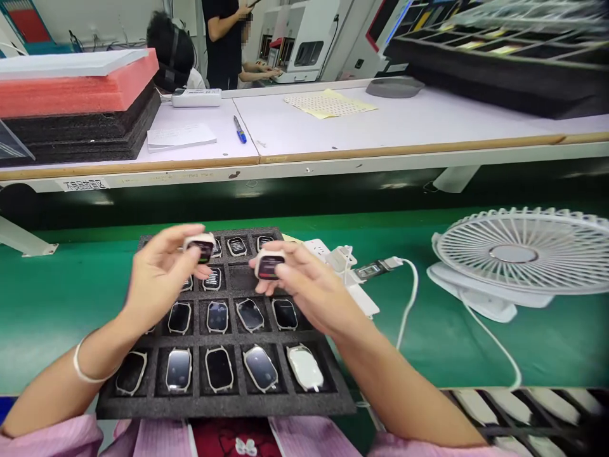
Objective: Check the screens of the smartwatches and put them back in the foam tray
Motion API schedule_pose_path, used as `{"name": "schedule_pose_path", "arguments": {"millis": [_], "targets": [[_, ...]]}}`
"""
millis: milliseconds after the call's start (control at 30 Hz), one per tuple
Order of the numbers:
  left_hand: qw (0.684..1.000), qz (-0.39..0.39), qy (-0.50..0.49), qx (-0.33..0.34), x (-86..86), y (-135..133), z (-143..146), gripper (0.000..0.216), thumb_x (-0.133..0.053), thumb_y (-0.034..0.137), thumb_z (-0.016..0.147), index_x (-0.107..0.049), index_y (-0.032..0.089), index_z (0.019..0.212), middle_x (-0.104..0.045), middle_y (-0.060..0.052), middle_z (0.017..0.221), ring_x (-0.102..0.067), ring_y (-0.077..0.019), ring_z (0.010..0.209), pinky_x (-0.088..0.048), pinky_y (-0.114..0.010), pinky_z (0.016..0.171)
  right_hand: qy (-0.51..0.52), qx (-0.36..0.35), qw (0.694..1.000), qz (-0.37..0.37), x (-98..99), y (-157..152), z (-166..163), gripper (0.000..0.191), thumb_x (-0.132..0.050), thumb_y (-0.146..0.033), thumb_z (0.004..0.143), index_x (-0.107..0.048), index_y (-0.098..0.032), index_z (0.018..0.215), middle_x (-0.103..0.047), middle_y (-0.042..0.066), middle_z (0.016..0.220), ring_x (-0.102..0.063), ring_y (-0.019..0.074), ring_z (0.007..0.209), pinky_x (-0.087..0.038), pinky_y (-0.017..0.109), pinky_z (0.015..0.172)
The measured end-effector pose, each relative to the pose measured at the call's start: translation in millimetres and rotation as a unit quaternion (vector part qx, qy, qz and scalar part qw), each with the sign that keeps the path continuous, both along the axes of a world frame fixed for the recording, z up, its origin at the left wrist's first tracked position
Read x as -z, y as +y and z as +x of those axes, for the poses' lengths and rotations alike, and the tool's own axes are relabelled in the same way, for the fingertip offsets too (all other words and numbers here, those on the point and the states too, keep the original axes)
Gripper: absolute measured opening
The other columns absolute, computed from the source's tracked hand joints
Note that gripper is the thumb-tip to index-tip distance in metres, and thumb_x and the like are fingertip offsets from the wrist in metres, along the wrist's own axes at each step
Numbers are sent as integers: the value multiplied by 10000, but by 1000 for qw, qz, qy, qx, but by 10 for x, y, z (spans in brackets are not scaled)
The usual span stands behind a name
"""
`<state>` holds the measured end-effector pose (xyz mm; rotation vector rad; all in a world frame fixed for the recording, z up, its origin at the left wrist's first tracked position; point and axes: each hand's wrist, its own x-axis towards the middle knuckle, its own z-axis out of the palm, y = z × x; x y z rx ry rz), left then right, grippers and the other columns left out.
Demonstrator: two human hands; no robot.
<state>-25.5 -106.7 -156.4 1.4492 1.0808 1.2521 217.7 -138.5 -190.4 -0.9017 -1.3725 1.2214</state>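
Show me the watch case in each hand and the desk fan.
watch case in left hand (pixel 202 245), head view, on its pale top edge.
watch case in right hand (pixel 269 264), head view, on its dark face.
desk fan (pixel 516 252), head view, on its centre hub.

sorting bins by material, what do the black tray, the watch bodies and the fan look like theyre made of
Black tray: seemingly soft foam, matte with a grainy, porous surface. Watch body in the left hand and in the right hand: pale casing, probably plastic or coated metal, around a dark glossy face that looks like glass. Fan: white, likely moulded plastic, with thin smooth grille ribs.
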Motion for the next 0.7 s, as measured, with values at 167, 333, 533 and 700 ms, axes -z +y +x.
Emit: {"name": "schedule_pose_path", "arguments": {"millis": [167,333,533,700], "targets": [[978,-109,7,176,330,188,431,412,-755,188,706,-612,191,1093,-675,-18,978,-657,-89,598,-595,-218,559,8,-16,996,-85,356,170,108,382,-784,-415,857,-562,-205,1086,-662,41,943,-578,145,601,-495,291,580],[963,-105,75,237,568,256,545,553,-671,142,742,-525,204,1272,-674,-83,1141,-704,-134,685,-600,-287,648,-15,-57,993,-101,424,136,319,420,-611,-281,865,-524,-182,1263,-668,23,819,-653,200,709,-495,314,644],[906,91,359,206,692,399,580,493,-710,216,825,-592,178,1302,-699,-102,1045,-630,-269,996,-538,-470,934,-7,-90,992,-91,451,134,491,654,-631,-193,809,-395,-227,1419,-619,65,1128,-677,187,783,-562,350,727],[804,209,520,197,645,394,536,557,-678,436,897,-589,134,1356,-616,-177,1206,-524,-340,1098,-478,-540,980,-228,-23,971,62,485,193,546,485,-601,-250,914,-504,-203,1387,-575,93,1101,-641,251,884,-582,440,818]]}}
